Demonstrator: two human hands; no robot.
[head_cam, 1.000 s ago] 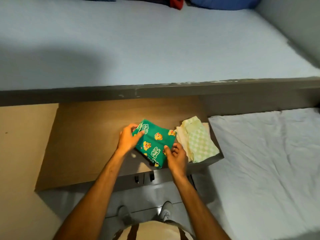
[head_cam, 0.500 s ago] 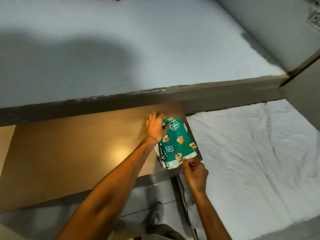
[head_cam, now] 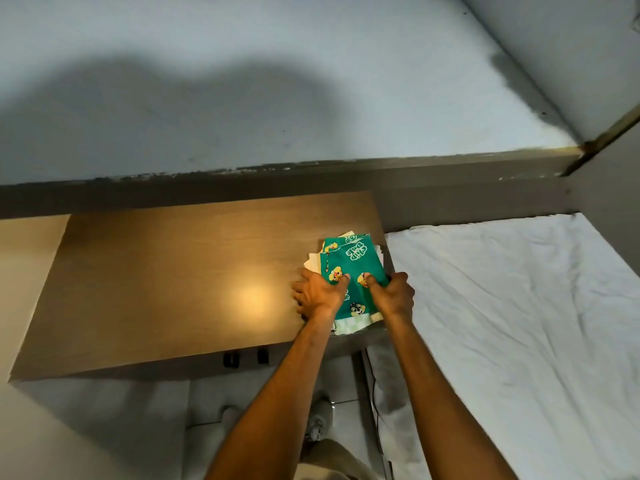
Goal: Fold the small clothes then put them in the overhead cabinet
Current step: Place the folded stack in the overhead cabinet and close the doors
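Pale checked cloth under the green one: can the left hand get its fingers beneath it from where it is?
Probably yes. The left hand already grips the stack's left edge, where the pale checked cloth peeks out under the green printed cloth; bare desk lies alongside.

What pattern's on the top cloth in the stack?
Green cloth with cartoon chipmunk prints and white lettering; head view.

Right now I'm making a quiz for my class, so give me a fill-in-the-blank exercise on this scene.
1. The green printed garment lies on top of a pale ____ cloth.
2. The pile sits at the right end of the wooden ____.
3. The left hand and right hand each have a grip on the ____.
4. Right of the desk lies a ____ sheet.

Missing words: checked; desk; pile; white
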